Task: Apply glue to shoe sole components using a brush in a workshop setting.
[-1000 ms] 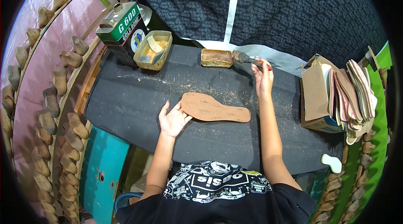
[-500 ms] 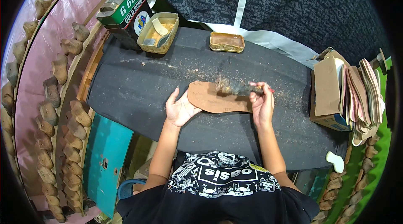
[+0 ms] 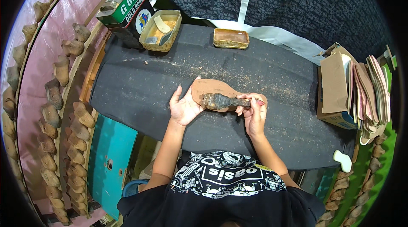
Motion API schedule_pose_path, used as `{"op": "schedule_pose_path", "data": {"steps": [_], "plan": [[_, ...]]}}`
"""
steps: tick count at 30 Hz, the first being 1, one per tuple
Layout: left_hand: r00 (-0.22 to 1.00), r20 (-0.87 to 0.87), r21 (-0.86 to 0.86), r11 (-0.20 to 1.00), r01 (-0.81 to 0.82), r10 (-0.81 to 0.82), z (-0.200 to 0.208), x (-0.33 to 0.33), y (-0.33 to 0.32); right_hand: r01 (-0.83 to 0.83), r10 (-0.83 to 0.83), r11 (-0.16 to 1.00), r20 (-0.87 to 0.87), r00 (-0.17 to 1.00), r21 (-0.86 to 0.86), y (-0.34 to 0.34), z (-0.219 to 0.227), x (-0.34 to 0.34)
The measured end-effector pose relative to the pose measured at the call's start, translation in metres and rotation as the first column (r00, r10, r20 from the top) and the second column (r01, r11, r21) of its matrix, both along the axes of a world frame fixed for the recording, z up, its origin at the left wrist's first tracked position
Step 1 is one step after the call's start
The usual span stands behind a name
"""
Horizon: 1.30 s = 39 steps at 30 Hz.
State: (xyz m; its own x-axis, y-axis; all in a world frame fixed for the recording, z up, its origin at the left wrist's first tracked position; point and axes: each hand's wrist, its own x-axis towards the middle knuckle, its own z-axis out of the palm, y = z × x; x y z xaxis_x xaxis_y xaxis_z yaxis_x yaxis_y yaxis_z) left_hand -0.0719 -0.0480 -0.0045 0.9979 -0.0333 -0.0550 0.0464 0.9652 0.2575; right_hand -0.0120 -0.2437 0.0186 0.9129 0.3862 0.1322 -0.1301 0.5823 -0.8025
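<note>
A brown shoe insole (image 3: pixel 210 86) lies across the middle, just above the dark tabletop. Its wide left end rests on the fingers of my left hand (image 3: pixel 183 110), whose thumb stands away from the edge. My right hand (image 3: pixel 254 116) is closed around the handle of a brush (image 3: pixel 219 101) crusted with dark, dried matter. The brush head lies over the lower edge of the insole's wide part; whether its bristles touch the surface is hard to tell. My right fingers and the handle partly cover the insole's narrow end.
The dark cloth-covered table (image 3: pixel 170 69) is strewn with shavings. Along its back stand a green-black metal can (image 3: pixel 123 10), an open plastic tub (image 3: pixel 160 46) and a shallow tray (image 3: pixel 230 39). A cardboard box (image 3: pixel 335 82) of sole pieces is at right. Wooden lasts (image 3: pixel 53 93) line racks at left.
The brush has moved left and down, from above the insole's upper edge to its lower edge. My right hand went with it. The insole shifted slightly.
</note>
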Motion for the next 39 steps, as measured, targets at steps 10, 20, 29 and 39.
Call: {"op": "schedule_pose_path", "data": {"steps": [10, 20, 29, 39], "plan": [[1.0, -0.001, -0.011, 1.0, -0.01, 0.01, 0.002, 0.001, -0.001, -0.021, 0.021, 1.0, 0.001, 1.0, -0.002, -0.003, -0.004, 0.0], [1.0, 0.001, -0.008, 1.0, -0.016, 0.016, 0.002, 0.001, -0.001, -0.035, 0.035, 0.999, 0.002, 0.999, -0.007, -0.004, -0.007, 0.001], [1.0, 0.023, -0.028, 1.0, -0.01, 0.01, 0.004, 0.001, -0.002, 0.028, -0.028, 0.999, -0.021, 0.999, -0.026, -0.007, -0.003, 0.002], [1.0, 0.022, -0.011, 1.0, -0.016, 0.016, 0.003, 0.001, -0.002, 0.055, -0.052, 0.996, 0.04, 0.998, -0.069, -0.012, 0.0, 0.008]]}}
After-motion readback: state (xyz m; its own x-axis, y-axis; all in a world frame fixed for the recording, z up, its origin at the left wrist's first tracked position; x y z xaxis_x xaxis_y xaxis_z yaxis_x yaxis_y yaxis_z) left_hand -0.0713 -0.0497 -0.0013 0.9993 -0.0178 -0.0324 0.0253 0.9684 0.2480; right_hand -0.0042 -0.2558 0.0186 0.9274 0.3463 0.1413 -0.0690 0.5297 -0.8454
